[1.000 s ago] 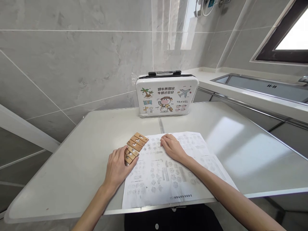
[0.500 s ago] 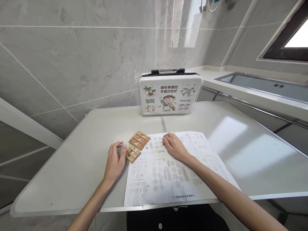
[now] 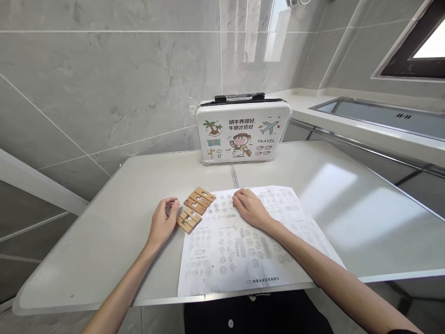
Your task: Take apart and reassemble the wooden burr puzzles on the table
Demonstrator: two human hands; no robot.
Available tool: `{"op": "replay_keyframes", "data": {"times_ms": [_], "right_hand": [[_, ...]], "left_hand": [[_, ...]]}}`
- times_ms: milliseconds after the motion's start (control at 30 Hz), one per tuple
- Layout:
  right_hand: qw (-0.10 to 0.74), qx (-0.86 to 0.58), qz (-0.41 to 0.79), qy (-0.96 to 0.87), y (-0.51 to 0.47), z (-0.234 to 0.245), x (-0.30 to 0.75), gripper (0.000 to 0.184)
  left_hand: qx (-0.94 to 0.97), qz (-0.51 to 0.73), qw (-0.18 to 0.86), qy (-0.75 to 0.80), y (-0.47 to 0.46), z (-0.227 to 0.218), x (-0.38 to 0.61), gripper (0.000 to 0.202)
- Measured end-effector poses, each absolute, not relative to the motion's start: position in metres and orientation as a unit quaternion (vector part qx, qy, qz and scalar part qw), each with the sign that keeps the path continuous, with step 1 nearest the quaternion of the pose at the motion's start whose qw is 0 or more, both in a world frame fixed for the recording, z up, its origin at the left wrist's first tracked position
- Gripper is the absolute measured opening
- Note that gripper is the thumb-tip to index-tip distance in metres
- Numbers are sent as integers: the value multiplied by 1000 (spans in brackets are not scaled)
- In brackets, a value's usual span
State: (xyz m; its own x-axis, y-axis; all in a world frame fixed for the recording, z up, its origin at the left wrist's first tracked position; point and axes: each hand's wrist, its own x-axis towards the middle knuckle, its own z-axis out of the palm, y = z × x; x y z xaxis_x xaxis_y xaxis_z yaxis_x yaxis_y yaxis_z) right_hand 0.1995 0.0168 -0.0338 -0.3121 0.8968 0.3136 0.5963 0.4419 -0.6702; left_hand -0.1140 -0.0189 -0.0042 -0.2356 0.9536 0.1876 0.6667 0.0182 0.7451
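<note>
Several notched wooden puzzle pieces (image 3: pixel 193 208) lie in a row on the white table (image 3: pixel 114 241), at the top left corner of a printed instruction sheet (image 3: pixel 243 236). My left hand (image 3: pixel 162 221) rests on the table just left of the nearest pieces, fingers curled, fingertips close to them but holding nothing. My right hand (image 3: pixel 248 208) lies flat on the upper part of the sheet, fingers stretched out, palm down.
A white cartoon-printed case with a black handle (image 3: pixel 242 130) stands upright at the back of the table against the grey tiled wall. A counter with a steel sink (image 3: pixel 378 118) runs along the right. The table's front edge is near my body.
My left hand has drawn back off the wooden pieces to the left and curled its fingers. The nearest pieces now lie slightly apart from the others. My right hand stays on the sheet.
</note>
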Motion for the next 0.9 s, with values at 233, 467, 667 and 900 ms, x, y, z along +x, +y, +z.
{"op": "replay_keyframes", "data": {"times_ms": [233,467,667,900], "right_hand": [[343,-474,211,-783,18,-33,199,35],[337,-469,196,-793,21,-35,201,30],[331,-469,181,-798,23,-37,202,29],[316,-466,169,-809,26,-34,202,28]], "left_hand": [[573,409,212,678,-5,-6,-120,41],[564,437,226,663,7,-10,-125,41],[569,440,237,653,7,-9,-123,39],[565,442,258,647,3,-5,-120,37]]}}
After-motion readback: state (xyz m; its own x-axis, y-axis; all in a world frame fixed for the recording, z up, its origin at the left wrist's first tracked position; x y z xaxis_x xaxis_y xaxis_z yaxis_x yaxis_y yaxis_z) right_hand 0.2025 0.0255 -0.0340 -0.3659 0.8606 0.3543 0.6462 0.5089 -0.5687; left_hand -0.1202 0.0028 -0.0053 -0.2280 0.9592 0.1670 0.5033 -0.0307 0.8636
